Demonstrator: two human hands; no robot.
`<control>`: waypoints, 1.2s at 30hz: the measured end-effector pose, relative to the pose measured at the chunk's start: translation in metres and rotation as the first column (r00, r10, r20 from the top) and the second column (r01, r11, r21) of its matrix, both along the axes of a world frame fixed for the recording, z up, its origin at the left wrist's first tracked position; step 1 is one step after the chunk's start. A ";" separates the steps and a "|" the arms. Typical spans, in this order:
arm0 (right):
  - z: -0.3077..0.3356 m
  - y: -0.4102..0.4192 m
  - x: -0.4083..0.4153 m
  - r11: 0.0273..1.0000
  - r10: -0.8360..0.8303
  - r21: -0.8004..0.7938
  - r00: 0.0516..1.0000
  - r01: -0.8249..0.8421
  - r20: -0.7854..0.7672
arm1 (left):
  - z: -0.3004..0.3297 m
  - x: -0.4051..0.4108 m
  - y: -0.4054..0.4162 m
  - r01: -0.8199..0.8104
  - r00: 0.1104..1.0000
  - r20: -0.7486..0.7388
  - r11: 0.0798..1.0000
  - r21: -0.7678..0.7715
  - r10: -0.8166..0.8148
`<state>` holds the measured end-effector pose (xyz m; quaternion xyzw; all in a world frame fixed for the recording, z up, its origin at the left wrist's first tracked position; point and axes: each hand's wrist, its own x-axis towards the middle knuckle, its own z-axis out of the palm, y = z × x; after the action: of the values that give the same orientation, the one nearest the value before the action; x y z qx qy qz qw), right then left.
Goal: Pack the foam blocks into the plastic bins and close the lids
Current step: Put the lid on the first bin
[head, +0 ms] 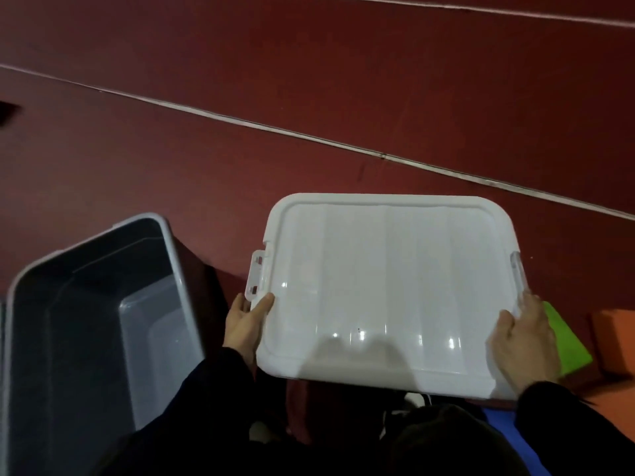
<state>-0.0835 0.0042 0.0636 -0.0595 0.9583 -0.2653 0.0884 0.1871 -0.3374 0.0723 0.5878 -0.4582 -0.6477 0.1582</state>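
Observation:
A white plastic lid (388, 286) with a clear latch on each short side fills the lower middle of the head view. My left hand (245, 324) grips its left edge just below the latch, and my right hand (525, 345) grips its right edge. What lies under the lid is hidden. To the left stands an open grey plastic bin (25, 293) with nothing visible inside it. A green foam block (570, 341) pokes out beside my right hand, with an orange foam block (615, 338) further right and a blue one (498, 420) partly hidden below.
The floor is dark red (309, 80) with pale lines (240, 120) crossing it diagonally. My dark sleeves and a shoe (417, 400) fill the bottom edge.

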 end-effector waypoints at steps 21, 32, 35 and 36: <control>0.023 0.006 -0.009 0.963 -0.023 -0.244 0.936 0.115 0.351 | -0.006 0.009 0.020 0.634 0.718 0.651 0.617 -0.466 -0.246; 0.024 0.013 0.110 0.408 0.118 -0.202 0.168 0.890 0.979 | 0.031 -0.003 0.157 -0.038 0.953 -0.144 0.578 0.815 0.266; 0.024 -0.006 0.106 0.283 0.138 -0.235 0.203 0.930 0.969 | 0.018 -0.021 0.147 -0.063 0.933 -0.173 0.614 0.787 0.317; 0.020 -0.011 0.100 0.264 0.138 -0.234 0.204 0.936 0.969 | 0.012 -0.028 0.140 -0.078 0.933 -0.166 0.631 0.772 0.318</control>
<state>0.0165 -0.0068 0.0841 0.3856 0.4050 -0.7008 0.4429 0.1587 -0.1969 0.0848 0.5467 -0.0515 -0.8350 0.0353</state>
